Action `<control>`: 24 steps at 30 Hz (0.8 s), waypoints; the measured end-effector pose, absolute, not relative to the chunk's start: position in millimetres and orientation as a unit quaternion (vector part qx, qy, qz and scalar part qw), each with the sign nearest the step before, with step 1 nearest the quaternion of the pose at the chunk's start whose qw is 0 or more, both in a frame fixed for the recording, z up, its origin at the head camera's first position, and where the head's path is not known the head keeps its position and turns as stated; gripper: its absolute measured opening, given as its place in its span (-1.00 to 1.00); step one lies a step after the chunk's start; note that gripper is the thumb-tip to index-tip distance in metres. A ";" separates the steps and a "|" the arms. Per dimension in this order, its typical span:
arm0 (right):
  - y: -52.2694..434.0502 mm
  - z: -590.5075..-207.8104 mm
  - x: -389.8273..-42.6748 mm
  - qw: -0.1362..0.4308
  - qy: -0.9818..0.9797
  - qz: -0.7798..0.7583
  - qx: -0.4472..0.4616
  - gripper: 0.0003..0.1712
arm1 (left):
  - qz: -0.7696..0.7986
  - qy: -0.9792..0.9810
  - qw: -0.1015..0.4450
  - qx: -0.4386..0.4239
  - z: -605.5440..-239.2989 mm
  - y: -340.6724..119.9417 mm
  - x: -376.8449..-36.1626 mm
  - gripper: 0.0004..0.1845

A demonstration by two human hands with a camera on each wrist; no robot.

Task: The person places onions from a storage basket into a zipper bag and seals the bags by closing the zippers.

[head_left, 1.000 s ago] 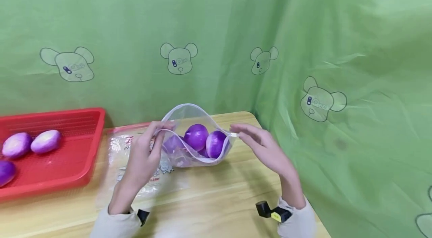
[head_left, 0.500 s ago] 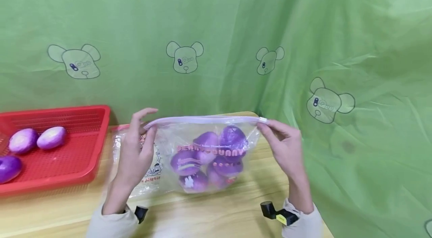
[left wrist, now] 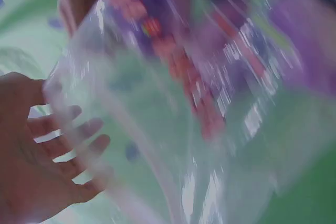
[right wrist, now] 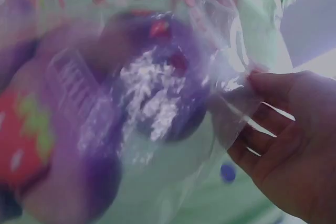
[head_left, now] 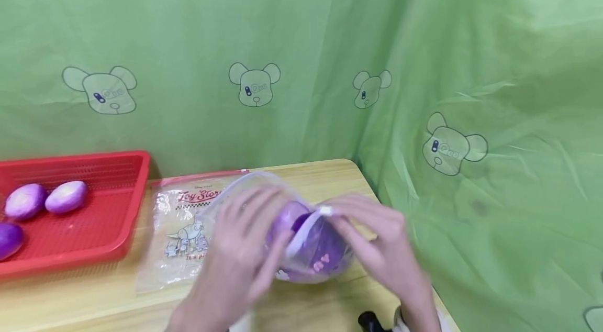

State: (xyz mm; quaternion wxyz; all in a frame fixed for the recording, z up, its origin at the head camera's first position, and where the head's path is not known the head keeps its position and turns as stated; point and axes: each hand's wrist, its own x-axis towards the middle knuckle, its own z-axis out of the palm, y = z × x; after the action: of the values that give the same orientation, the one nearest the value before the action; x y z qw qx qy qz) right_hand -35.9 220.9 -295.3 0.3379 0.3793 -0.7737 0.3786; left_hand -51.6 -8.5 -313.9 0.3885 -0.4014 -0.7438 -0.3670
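Note:
A clear slider zip bag (head_left: 311, 256) with a pale zip band and red lettering holds several red onions (head_left: 285, 222). Its mouth gapes toward me. My right hand (head_left: 377, 238) pinches the bag's right corner by the white slider (head_left: 325, 210); the right wrist view shows thumb and fingers (right wrist: 270, 85) at that corner. My left hand (head_left: 245, 243), blurred, lies over the left part of the bag's mouth. In the left wrist view the left fingers (left wrist: 86, 129) are spread and fairly straight along the bag's rim. Onions press against the film (right wrist: 163, 77).
At the left a red plastic basket (head_left: 134, 206) holds several red onions (head_left: 66, 197). A flat zip bag (head_left: 174, 227) with a red band and cartoon print lies on the wooden table (head_left: 301, 316). Green curtains (head_left: 306, 59) stand close behind and to the right.
The bag was pulled taut and straight along its zip half a second ago; now its mouth gapes and is turned. My left hand has moved right across it, and my right hand has come inward.

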 end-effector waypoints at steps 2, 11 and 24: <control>209.2 -295.2 -27.3 0.338 -0.771 0.344 0.415 -0.81 | -0.343 -0.713 0.430 -0.435 -311.1 0.9 -40.6 -0.61; 189.5 -301.3 -11.4 0.341 -0.765 0.295 0.460 -0.75 | -0.288 -0.659 0.529 -0.451 -311.3 7.2 -33.8 -0.78; 182.4 -299.1 -17.1 0.395 -0.698 0.319 0.505 -0.79 | -0.307 -0.643 0.502 -0.490 -306.8 -8.4 -42.9 -0.83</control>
State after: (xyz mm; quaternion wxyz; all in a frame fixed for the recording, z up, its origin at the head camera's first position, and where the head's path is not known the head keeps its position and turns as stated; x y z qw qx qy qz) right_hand -17.1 182.4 -299.1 0.3948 0.5049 -0.6983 0.3187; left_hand -42.9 -8.4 -306.8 0.5019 -0.4897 -0.6433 -0.3074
